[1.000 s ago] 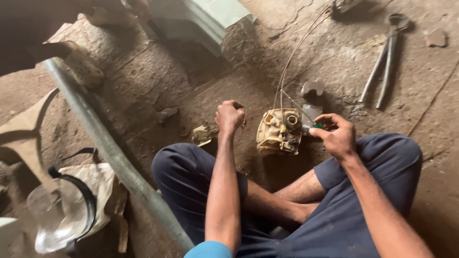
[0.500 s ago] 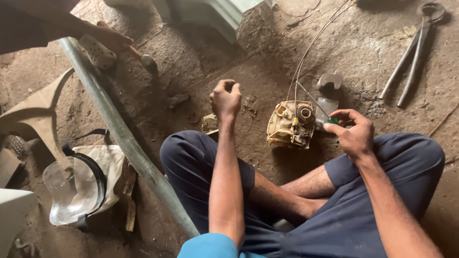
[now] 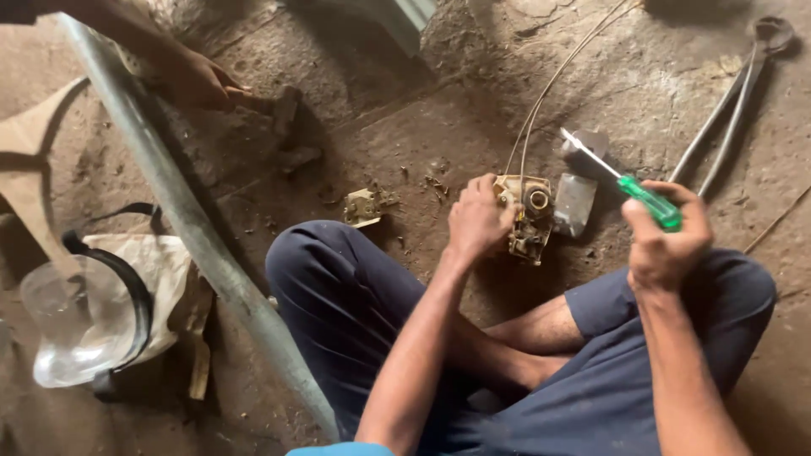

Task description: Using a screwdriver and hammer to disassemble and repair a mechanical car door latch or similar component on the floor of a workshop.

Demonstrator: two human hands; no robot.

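Screwdriver (image 3: 629, 184) in right hand (image 3: 663, 241) | left hand (image 3: 477, 221) half-hides mechanism (image 3: 530, 221)

Rough workshop; dirt floor (image 3: 405, 143), tongs (image 3: 726, 101), metal pipe (image 3: 194, 228).

Soft daylight is falling across the dirt floor (image 3: 676, 93) beyond my hands, perhaps from above right. My knees are casting dull shadows. The picture is smearing slightly, and the clear visor (image 3: 76, 325) is catching faint glare.
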